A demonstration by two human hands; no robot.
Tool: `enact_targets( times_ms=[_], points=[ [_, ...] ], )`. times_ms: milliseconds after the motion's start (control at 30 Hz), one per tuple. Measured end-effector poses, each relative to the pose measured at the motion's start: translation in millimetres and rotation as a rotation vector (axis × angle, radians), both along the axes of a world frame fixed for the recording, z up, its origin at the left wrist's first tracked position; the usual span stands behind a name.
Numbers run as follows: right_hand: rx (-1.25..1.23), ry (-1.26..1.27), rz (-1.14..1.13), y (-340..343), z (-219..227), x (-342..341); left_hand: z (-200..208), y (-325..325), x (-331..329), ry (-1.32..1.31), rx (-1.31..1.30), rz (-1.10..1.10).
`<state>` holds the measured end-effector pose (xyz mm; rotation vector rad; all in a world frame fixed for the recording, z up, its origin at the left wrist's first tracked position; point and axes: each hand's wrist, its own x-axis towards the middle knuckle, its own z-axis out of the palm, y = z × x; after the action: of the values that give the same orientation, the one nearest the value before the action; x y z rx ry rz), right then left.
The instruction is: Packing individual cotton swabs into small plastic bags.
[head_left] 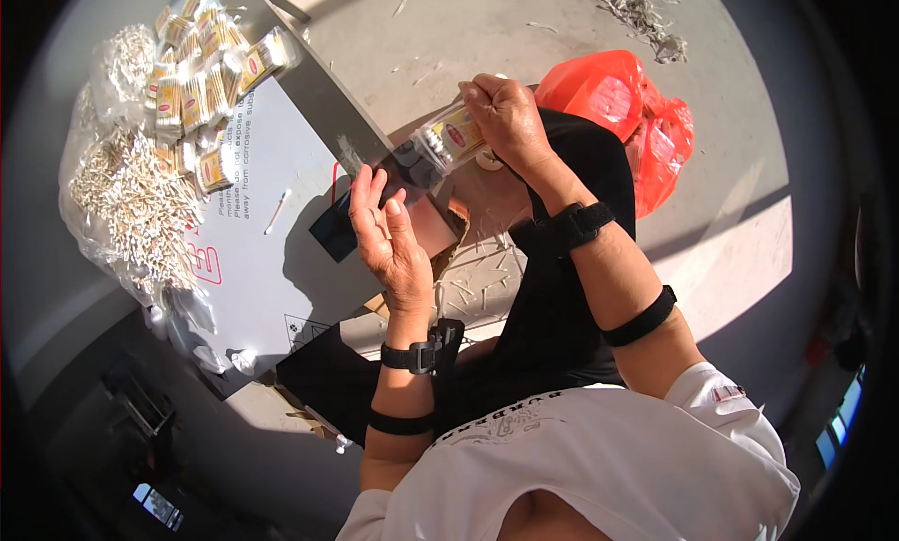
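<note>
Clear plastic packet of white cotton swabs with a yellow label [456,133] is up in the air between the hands, beyond the near edge of the grey printed board [309,180]. Right hand [506,119] is closed in a fist on its upper end; left hand [389,237] is open, palm bare, near the lower end; can't confirm contact. Handling, my read: very light, film slick and floppy, swab sticks stiffish but bendable. Best hold: pinch the filled middle, lightly; avoid crushing the tips.
</note>
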<state>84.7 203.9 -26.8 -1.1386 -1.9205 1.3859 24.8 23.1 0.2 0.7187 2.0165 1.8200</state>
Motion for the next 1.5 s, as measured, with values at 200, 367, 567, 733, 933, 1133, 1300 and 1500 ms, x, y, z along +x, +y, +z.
enact_targets(
  times_ms=[200, 367, 567, 733, 933, 1133, 1300, 1500],
  points=[
    [-0.646, 0.123, 0.127, 15.5, 31.6, 24.7, 34.9, 1.9, -20.9, 0.190, 0.002, -0.134],
    [-0.975, 0.253, 0.279, -19.9, 32.2, 19.3, 90.0, 12.5, -17.5, 0.488, -0.053, -0.389],
    [-1.095, 0.352, 0.563, -60.4, 52.6, 15.5, 113.0, -15.1, -17.9, 0.538, -0.011, -0.457],
    [-1.302, 0.292, 0.831, -81.9, 60.8, 16.2, 124.5, -42.8, -9.4, 0.903, 0.037, -0.408],
    [-1.602, 0.267, 0.996, -100.1, 49.0, 14.2, 124.8, -72.7, -1.6, 1.228, -0.027, -0.376],
    [-0.999, 0.072, 0.716, -108.9, 72.8, 5.7, 114.1, -85.4, -22.7, 1.145, -0.141, -0.285],
    [-0.510, 0.567, 0.652, -115.0, 81.2, 7.3, 86.6, -90.8, -48.7, 1.074, -0.235, -0.200],
    [0.264, 0.262, 0.643, -126.9, 64.5, -10.3, 52.0, -93.0, -54.9, 1.065, -0.240, -0.176]
  ],
)
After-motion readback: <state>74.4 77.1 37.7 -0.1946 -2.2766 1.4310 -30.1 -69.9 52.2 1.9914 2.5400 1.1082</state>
